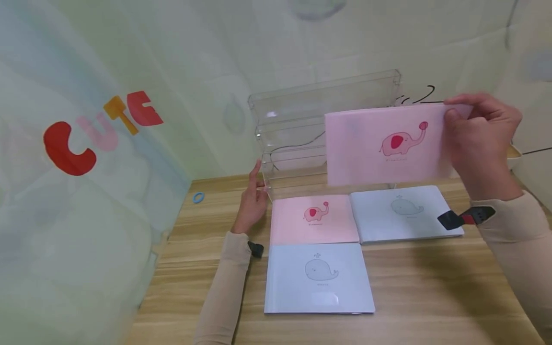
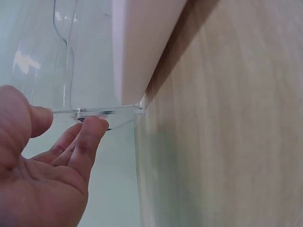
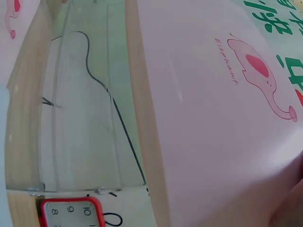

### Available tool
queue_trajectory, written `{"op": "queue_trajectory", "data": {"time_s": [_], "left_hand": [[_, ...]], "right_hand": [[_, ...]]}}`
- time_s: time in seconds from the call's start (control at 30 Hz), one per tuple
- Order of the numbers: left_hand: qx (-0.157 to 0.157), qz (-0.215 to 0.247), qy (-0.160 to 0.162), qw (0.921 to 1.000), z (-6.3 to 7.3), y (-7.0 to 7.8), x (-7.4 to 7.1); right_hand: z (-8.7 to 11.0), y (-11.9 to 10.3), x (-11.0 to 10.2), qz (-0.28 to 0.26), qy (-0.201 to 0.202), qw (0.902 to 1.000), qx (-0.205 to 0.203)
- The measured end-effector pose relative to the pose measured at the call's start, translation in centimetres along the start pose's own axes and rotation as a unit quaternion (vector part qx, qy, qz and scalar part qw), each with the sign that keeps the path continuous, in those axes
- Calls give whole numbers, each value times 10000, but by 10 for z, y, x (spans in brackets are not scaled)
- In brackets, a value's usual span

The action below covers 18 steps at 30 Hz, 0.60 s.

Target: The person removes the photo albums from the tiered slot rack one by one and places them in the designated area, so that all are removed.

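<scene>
My right hand (image 1: pixel 487 129) grips the right end of a pink elephant picture book (image 1: pixel 358 148), thumb on its cover, holding it up before a clear tiered acrylic rack (image 1: pixel 319 96). At the rack's lower left side my left hand (image 1: pixel 252 206) pinches the clear side panel (image 2: pixel 94 110) between thumb and fingers, as the left wrist view shows. A second pink elephant book (image 1: pixel 286 223) lies on the table in front of the rack. Right of it lies a pale blue whale book (image 1: pixel 375 218). Another whale book (image 1: pixel 293 282) lies nearer me.
A small blue ring (image 1: pixel 198 197) lies at the table's left. Black cable (image 3: pixel 122 123) shows through the rack. A red-framed clock (image 3: pixel 71 213) stands by the rack's end in the right wrist view. Pale curtain (image 1: pixel 207 57) hangs behind, with colourful letters (image 1: pixel 71 148) at left.
</scene>
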<state>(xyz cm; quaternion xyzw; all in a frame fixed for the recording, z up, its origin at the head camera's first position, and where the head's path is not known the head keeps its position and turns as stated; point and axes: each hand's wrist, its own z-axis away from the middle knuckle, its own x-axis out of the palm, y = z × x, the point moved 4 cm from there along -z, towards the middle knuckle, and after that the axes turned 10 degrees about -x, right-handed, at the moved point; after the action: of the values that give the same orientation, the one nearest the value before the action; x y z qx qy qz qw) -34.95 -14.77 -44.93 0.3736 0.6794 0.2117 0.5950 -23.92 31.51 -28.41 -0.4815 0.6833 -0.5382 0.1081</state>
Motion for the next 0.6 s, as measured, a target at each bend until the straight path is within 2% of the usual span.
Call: {"op": "queue_trajectory", "data": {"time_s": [0.13,0.3,0.5,0.6], "left_hand": [[-13,25,-6,10000,0,-2,0],[21,76,-26,10000,-1,-2,1],[10,63,-25,10000,-1,-1,0],[-19,71,26,10000,0,-1,-1]], "right_hand": [[8,1,-17,-13,98,9999,91],[19,2,-42,64,-39,9996,289],[32,10,-64,309,-121,9971,684],[37,15,-72,613,-212,9936,928]]}}
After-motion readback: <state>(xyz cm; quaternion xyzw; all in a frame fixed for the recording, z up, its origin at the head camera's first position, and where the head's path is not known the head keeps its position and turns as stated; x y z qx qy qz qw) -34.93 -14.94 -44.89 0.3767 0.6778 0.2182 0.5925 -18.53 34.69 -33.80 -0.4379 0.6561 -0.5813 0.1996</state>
